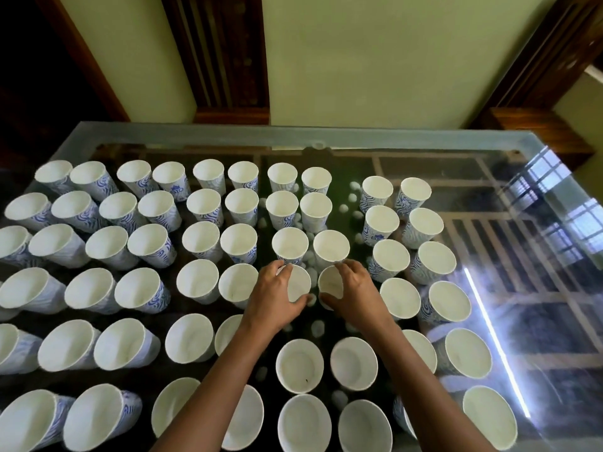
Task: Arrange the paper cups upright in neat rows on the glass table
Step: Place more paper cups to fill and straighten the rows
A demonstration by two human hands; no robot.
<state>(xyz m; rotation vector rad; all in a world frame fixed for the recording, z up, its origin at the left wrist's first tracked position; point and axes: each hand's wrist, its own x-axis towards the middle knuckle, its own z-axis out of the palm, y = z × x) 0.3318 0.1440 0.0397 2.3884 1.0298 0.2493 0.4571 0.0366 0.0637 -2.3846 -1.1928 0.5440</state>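
L: left hand [277,296] curls round white blue-printed paper cup [299,282], mid-bench | R: right hand [354,290] grips neighbouring cup [330,283] | cup rows reach left and near edges of glass bench [293,135]; right strip bare | cup lettering blurred

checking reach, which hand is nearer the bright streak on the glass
Right. The right hand grips a cup left of the streak; the left hand grips one farther left.

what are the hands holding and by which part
The left grip holds one upright white paper cup by its rim; the right grip holds the neighbouring white paper cup, also at the rim.
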